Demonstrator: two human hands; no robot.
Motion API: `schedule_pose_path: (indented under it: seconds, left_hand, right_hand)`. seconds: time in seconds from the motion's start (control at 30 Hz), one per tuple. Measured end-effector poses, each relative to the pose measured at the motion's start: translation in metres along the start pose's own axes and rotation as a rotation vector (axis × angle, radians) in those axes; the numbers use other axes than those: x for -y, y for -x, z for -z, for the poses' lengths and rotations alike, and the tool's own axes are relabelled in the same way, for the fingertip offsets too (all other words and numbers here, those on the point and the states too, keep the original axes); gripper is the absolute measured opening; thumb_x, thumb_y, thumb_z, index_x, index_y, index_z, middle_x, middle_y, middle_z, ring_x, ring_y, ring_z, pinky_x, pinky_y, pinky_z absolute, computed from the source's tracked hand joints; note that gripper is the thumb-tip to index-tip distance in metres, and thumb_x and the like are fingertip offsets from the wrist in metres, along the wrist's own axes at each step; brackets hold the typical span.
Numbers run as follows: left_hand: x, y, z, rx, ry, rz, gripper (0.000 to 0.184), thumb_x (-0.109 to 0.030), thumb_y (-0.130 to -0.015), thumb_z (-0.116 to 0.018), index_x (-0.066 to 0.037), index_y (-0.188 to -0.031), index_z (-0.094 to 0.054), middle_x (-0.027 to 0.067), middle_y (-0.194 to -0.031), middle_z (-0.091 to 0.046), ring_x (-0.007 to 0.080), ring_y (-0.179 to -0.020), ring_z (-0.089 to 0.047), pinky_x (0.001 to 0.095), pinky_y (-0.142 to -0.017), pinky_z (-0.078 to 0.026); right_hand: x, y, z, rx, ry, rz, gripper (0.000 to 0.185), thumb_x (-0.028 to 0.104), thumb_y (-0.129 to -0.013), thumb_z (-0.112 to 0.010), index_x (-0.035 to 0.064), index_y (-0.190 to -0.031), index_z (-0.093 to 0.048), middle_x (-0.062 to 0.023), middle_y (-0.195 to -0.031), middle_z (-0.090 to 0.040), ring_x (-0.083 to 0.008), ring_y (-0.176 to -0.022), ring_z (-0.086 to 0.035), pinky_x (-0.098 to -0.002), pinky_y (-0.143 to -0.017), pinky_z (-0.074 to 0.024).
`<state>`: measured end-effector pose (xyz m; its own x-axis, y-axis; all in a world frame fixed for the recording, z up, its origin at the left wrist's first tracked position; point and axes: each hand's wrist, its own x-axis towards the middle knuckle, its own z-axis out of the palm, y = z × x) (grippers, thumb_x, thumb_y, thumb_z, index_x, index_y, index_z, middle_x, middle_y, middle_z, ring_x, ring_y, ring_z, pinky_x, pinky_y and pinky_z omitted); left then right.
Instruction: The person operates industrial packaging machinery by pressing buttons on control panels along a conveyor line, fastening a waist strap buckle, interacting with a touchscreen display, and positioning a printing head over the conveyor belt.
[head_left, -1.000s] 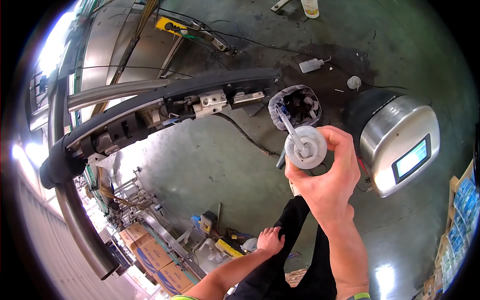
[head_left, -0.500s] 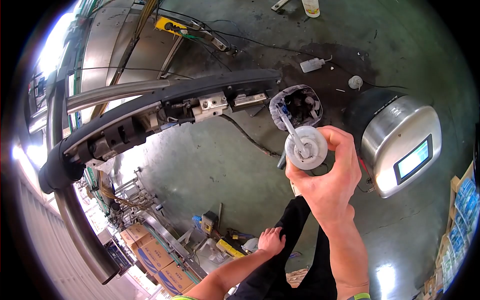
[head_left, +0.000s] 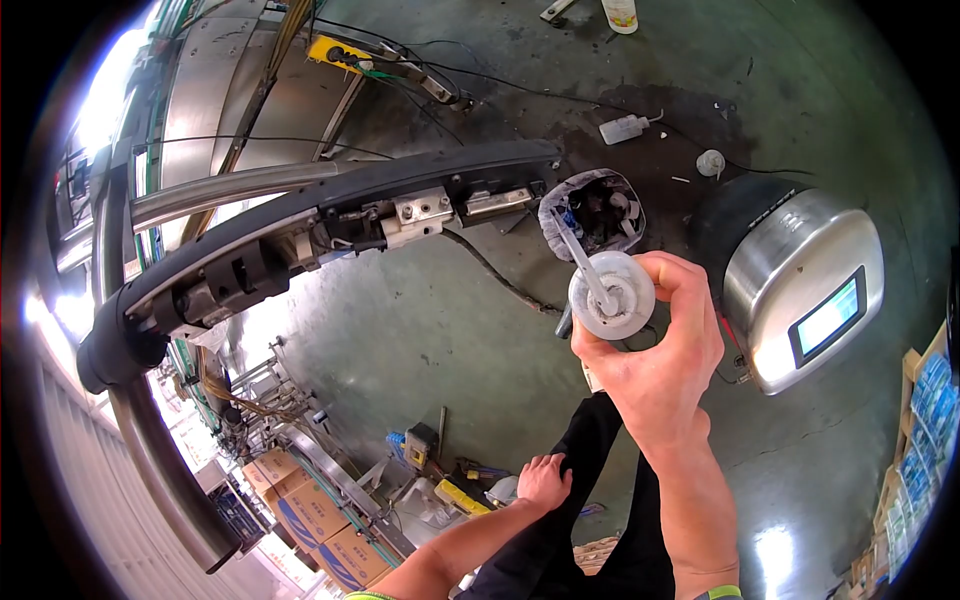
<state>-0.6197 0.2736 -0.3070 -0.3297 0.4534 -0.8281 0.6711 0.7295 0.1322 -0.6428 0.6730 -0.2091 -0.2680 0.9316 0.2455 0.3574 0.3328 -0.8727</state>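
A translucent white bottle with a long angled nozzle (head_left: 612, 296) is seen from above, in my right hand (head_left: 660, 350). Thumb and fingers wrap round its sides, and the nozzle points up and left. My left hand (head_left: 545, 483) rests on the dark trouser leg (head_left: 580, 440) near the knee, its fingers lying flat and holding nothing. Beyond the bottle stands a lined bin (head_left: 549, 222) with dark and pale items inside.
A black-and-metal machine arm (head_left: 420, 205) crosses from the left. At the right is a steel unit with a screen (head_left: 828, 315). A bottle (head_left: 624, 129) lies on the floor, cardboard boxes (head_left: 310, 510) at lower left.
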Motion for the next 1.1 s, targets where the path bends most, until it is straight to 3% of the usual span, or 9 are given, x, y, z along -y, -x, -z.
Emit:
schedule_pose_path:
  seconds: [0.23,0.3,0.83,0.9,1.1]
  left_hand:
    - [-0.0003,-0.0005,0.0019,0.006,0.007,0.004,0.043,-0.032,-0.091,-0.062,-0.006,-0.126,-0.063,0.0152,-0.120,-0.069,0.0315,-0.119,-0.060,0.0431,-0.102,-0.047]
    - [0.0005,-0.0001,0.0017,0.006,0.005,0.003,0.044,-0.032,-0.091,-0.062,-0.006,-0.126,-0.063,0.0153,-0.120,-0.069,0.0314,-0.119,-0.060,0.0431,-0.102,-0.047]
    - [0.0011,-0.0014,0.0024,0.038,0.006,0.024,0.046,-0.033,-0.092,-0.062,-0.006,-0.128,-0.062,0.0166,-0.123,-0.068,0.0315,-0.122,-0.059,0.0429,-0.104,-0.045]
    - [0.0007,-0.0017,0.0024,0.033,0.006,0.021,0.045,-0.033,-0.092,-0.062,-0.006,-0.128,-0.062,0.0165,-0.123,-0.068,0.0315,-0.122,-0.059,0.0428,-0.104,-0.046]
    - [0.0012,-0.0006,0.0020,0.012,0.003,0.012,0.045,-0.033,-0.091,-0.062,-0.006,-0.127,-0.062,0.0161,-0.122,-0.069,0.0313,-0.121,-0.060,0.0428,-0.103,-0.046]
  right_hand:
    - [0.0013,-0.0002,-0.0002,0.003,0.003,0.005,0.046,0.003,-0.065,-0.087,0.0053,-0.100,-0.059,-0.0068,-0.097,-0.066,-0.0221,-0.079,-0.066,-0.0328,-0.073,-0.0542]
    - [0.0021,0.0009,-0.0013,0.014,-0.017,-0.012,0.056,0.005,-0.058,-0.089,0.0050,-0.104,-0.056,-0.0102,-0.097,-0.065,-0.0311,-0.085,-0.066,-0.0395,-0.073,-0.0550]
    - [0.0043,0.0002,-0.0016,0.018,-0.009,-0.014,0.055,0.005,-0.059,-0.089,0.0053,-0.102,-0.056,-0.0096,-0.094,-0.065,-0.0310,-0.082,-0.065,-0.0394,-0.070,-0.0547]
    - [0.0019,-0.0001,-0.0011,0.010,0.006,0.007,0.043,0.005,-0.066,-0.087,0.0047,-0.099,-0.059,-0.0070,-0.096,-0.067,-0.0202,-0.076,-0.066,-0.0312,-0.071,-0.0538]
    - [0.0025,-0.0007,-0.0009,0.005,0.005,0.007,0.043,0.005,-0.066,-0.087,0.0048,-0.099,-0.059,-0.0070,-0.095,-0.067,-0.0202,-0.075,-0.065,-0.0311,-0.070,-0.0538]
